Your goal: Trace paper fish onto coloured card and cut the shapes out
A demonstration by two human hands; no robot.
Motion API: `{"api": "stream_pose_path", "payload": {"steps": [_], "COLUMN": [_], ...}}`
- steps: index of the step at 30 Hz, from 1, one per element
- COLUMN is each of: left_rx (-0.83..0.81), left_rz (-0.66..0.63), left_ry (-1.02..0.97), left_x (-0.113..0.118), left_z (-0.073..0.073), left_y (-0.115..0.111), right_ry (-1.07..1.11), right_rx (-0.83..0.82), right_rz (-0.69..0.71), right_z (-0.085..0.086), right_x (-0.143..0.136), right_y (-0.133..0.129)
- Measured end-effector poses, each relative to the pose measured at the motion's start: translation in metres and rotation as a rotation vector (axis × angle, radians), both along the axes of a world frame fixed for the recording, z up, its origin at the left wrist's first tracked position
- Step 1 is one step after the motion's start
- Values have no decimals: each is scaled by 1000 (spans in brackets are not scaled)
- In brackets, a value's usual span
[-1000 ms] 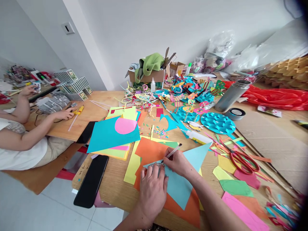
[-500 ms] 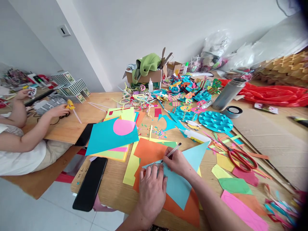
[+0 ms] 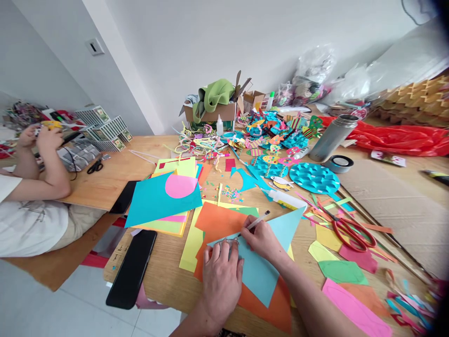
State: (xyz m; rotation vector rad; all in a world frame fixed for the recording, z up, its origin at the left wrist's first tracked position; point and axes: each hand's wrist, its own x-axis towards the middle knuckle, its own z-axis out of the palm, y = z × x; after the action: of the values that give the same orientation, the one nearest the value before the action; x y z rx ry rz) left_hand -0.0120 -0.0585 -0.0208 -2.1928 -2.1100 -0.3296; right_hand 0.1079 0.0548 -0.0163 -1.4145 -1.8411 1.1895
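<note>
Red scissors (image 3: 354, 232) lying at three o'clock on the desk (image 3: 164, 276); glue bottle (image 3: 287, 200) just above centre; steel flask (image 3: 333, 137) tilted at two; black phone (image 3: 132, 267) at eight; cardboard box (image 3: 210, 113) with green cloth (image 3: 217, 92) at twelve.

Landmark: I took the red scissors (image 3: 352, 232).
Left of them: my right hand (image 3: 261, 239), its pen (image 3: 255, 221) and paper sheets blocked the way.
Right: I saw bare cardboard (image 3: 396, 201), open.
Behind: a glue bottle (image 3: 286, 199) and steel flask (image 3: 333, 138) stood.
</note>
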Motion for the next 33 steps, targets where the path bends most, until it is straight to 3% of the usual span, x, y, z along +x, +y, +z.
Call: {"api": "stream_pose_path", "payload": {"steps": [33], "left_rx": [5], "left_rz": [-11], "left_ry": [-18], "left_x": [-1], "left_z": [-2], "left_y": [-1], "right_ry": [-7], "right_rx": [49], "right_rz": [-67], "right_z": [-3], "right_x": [1], "right_y": [-14]}}
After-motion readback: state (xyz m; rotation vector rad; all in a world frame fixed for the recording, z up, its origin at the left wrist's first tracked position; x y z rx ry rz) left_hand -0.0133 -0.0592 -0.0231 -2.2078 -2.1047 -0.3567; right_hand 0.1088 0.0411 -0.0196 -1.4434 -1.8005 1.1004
